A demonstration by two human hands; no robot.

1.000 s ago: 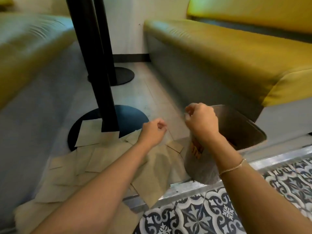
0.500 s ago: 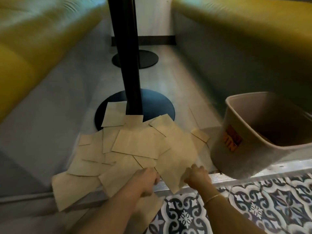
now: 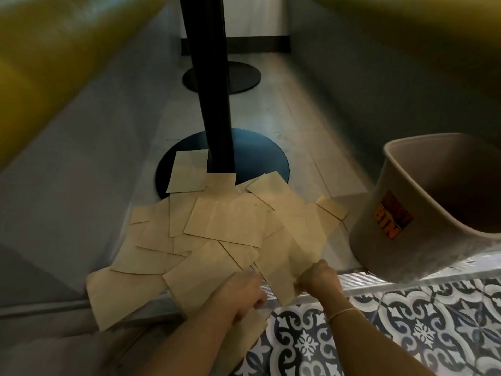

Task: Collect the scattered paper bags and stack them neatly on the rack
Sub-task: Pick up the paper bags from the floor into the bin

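The person is at the gathering step. The paper bags [image 3: 217,229] lie scattered flat on the floor [image 3: 298,115], fanned out from the table pedestal [image 3: 214,85] toward the near metal threshold [image 3: 379,278]. The right hand [image 3: 318,278] pinches the near edge of one bag; the left hand [image 3: 238,294] seems to grip another, though blur hides its fingers. Half a second earlier both hands were in much the same place. Next, the bags need squaring into a pile. A beige bin [image 3: 423,218] stands at right.

Yellow seats [image 3: 54,50] blurred; bin [image 3: 423,213] cut off at right edge; left hand [image 3: 238,297] fingers hidden; lower paper bags [image 3: 225,221] overlapped.
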